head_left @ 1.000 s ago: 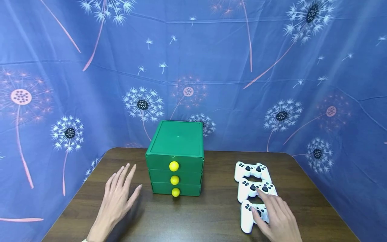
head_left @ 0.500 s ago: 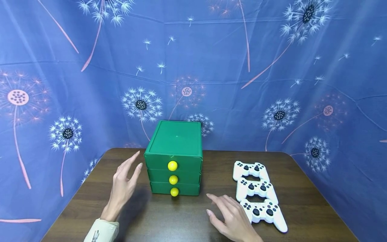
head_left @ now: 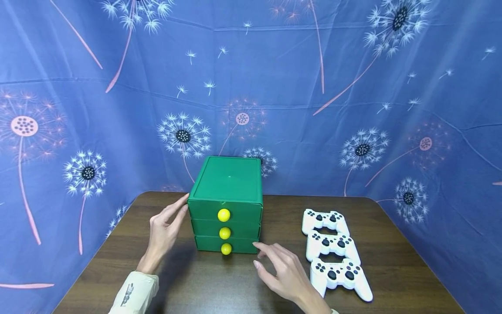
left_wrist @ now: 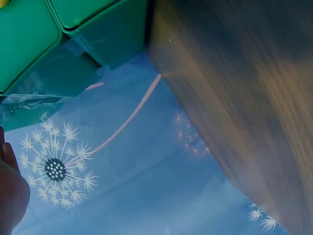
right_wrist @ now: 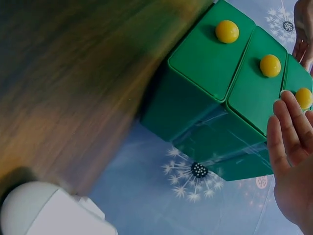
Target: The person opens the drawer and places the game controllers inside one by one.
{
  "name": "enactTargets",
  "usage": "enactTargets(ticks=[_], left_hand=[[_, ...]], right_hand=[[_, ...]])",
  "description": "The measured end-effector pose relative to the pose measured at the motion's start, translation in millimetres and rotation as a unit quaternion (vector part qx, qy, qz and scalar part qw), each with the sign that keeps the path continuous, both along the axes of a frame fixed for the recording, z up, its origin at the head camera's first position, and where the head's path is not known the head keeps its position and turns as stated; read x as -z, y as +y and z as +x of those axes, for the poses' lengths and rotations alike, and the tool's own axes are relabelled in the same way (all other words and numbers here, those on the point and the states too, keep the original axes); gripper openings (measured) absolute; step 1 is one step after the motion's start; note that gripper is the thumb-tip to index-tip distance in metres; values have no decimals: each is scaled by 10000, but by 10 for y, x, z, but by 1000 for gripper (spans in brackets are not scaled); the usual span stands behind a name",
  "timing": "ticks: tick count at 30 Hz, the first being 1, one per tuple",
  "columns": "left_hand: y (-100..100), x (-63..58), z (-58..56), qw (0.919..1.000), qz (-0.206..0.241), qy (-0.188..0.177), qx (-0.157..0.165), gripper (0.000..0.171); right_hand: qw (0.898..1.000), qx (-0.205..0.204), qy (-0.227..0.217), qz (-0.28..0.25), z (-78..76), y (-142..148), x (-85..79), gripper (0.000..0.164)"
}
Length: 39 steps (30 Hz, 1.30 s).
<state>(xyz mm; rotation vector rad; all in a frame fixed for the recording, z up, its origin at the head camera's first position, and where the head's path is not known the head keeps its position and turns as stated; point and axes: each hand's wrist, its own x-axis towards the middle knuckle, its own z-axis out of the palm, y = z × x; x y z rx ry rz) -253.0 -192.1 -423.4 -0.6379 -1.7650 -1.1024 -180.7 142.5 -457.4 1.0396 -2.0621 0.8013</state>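
Green drawers (head_left: pixel 231 223) are cropped in left-wrist view.

No words or numbers are showing clearly enough to read. A dark mark (head_left: pixel 127 294) is sitting on the pale left sleeve (head_left: pixel 142 288), but it is looking too smudgy. The buttons (head_left: pixel 320 267) on the white controllers (head_left: pixel 333 242) are looking too tiny for reading signs.

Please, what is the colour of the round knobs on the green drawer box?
The round knobs on the green drawer box are yellow, clearest in the head view.
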Motion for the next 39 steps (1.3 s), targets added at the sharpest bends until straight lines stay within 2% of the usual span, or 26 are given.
enactTargets(ticks=[5,10,14,20,23,32,39], left_hand=[[-29,4,-36,9999,-46,96,82,48],[-35,2,-41,9999,-42,102,79,47],[-8,-48,-6,9999,-44,111,57,44],[74,-213,137,9997,-10,180,153,40],[86,-258,166,9996,-38,212,181,40],[19,-122,18,9997,-89,203,118,43],[-9,-51,-18,9996,-73,255,50,43]], right_hand=[[9974,-377,-556,-272,-51,-89,-80,41],[9861,-849,-1301,-589,-139,-256,-210,41],[9764,-1069,-1729,-727,-226,-410,-323,39],[9623,-1071,-2333,-894,-352,-592,-438,40],[9584,-997,-2495,-961,-386,-647,-470,40],[9501,-990,-2809,-932,-442,-739,-552,43],[9455,-878,-2991,-937,-442,-819,-615,41]])
